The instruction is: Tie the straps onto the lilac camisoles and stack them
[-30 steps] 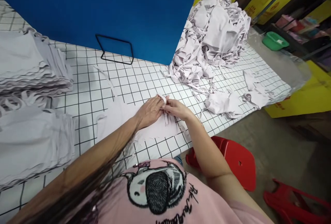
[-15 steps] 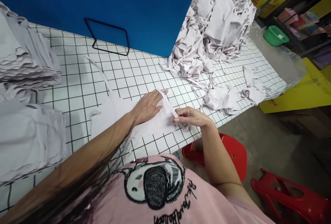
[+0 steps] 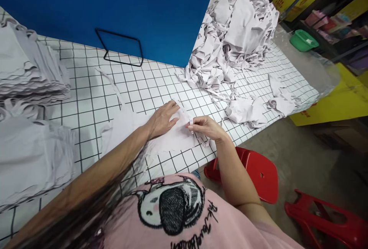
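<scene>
A white fabric piece [image 3: 179, 138] lies spread on the checked table cover, with a thin strap trailing from its far left side. My left hand [image 3: 162, 120] rests flat on this cloth, fingers stretched out toward its far right edge. At that right edge, my right hand [image 3: 205, 127] pinches the fabric between thumb and fingers. A narrow band of the edge runs between the two hands. Small crumpled bits of cloth lie just under my right hand.
Stacks of white cut fabric [image 3: 31, 153] stand on the left. A large heap of white scraps [image 3: 238, 27] sits at the back right beside a blue panel [image 3: 123, 7] with a black wire frame [image 3: 123, 64]. Red stools [image 3: 260, 176] stand below the table edge; a green basin [image 3: 303, 41] is beyond.
My right hand has shifted slightly left and away from me along the fabric edge, and the lifted band now lies lower. My left hand stays flat on the cloth.
</scene>
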Demonstrator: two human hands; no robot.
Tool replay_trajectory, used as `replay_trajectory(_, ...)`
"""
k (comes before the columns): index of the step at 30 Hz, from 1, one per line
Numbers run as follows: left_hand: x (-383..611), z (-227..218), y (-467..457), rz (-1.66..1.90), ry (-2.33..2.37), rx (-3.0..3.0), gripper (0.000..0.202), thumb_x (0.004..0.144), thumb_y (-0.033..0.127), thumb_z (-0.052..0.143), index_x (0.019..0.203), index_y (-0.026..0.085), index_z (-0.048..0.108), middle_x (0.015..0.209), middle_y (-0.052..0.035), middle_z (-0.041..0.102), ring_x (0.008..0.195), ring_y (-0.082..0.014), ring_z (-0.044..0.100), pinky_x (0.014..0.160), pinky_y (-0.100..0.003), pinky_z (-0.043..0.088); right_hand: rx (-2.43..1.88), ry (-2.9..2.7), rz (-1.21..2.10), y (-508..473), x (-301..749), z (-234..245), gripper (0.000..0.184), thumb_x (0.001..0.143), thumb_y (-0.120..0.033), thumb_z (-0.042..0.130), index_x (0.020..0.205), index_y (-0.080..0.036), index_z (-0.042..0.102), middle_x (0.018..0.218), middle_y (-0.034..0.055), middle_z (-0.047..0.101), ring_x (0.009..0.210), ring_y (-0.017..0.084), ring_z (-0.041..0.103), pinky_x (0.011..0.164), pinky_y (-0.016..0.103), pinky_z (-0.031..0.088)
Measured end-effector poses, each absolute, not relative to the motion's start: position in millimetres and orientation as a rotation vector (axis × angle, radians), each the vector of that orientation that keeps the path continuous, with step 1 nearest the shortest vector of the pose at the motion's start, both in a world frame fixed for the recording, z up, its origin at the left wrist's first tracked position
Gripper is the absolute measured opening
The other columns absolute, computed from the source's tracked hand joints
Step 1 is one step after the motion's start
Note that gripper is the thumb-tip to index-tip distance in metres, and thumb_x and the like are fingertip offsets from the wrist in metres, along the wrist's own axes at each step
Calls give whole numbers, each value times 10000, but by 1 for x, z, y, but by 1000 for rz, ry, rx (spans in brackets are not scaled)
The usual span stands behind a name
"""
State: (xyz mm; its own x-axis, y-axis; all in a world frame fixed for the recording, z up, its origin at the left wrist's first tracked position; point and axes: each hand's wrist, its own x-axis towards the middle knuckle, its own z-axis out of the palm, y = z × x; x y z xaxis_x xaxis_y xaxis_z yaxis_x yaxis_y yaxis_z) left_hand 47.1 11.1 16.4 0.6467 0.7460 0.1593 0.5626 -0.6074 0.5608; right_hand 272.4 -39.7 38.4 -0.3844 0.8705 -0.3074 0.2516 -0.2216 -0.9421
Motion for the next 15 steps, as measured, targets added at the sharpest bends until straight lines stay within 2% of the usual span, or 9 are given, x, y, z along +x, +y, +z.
replay_trajectory(3, 45, 22, 10, 665, 1109, 2291, 295, 928, 301, 485, 1154, 161, 612, 1281, -113, 569, 1205, -252, 510, 1021, -408, 446, -1359, -1335, 1553, -36, 264, 36, 244, 775, -408, 751, 699, -190, 672, 711, -9, 624, 566, 79, 437, 517, 245, 309)
replay_trajectory(5, 44, 29, 5, 704, 1168, 2193, 233, 898, 319, 533, 1030, 172, 657, 1120, -97, 634, 1095, -251, 556, 956, -413, 475, -1352, -1240, 1463, -32, 256, 34, 270, 755, -400, 767, 652, -187, 636, 731, -3, 641, 570, 79, 446, 519, 247, 313)
replay_trajectory(10, 51, 48, -15, 637, 1110, 1734, 218, 794, 376, 673, 869, 173, 701, 935, -57, 691, 875, -198, 628, 773, -318, 506, -1273, -1148, 1325, -31, 231, 28, 242, 770, -394, 751, 697, -196, 632, 789, 8, 669, 687, 111, 551, 660, 272, 431)
replay_trajectory(15, 55, 48, -21, 718, 1148, 1445, 260, 790, 389, 654, 728, 138, 685, 724, -32, 679, 648, -130, 575, 608, -253, 442, -1318, -1258, 1255, -35, 224, 28, 239, 804, -410, 717, 729, -197, 636, 874, 21, 690, 720, 122, 557, 675, 284, 439)
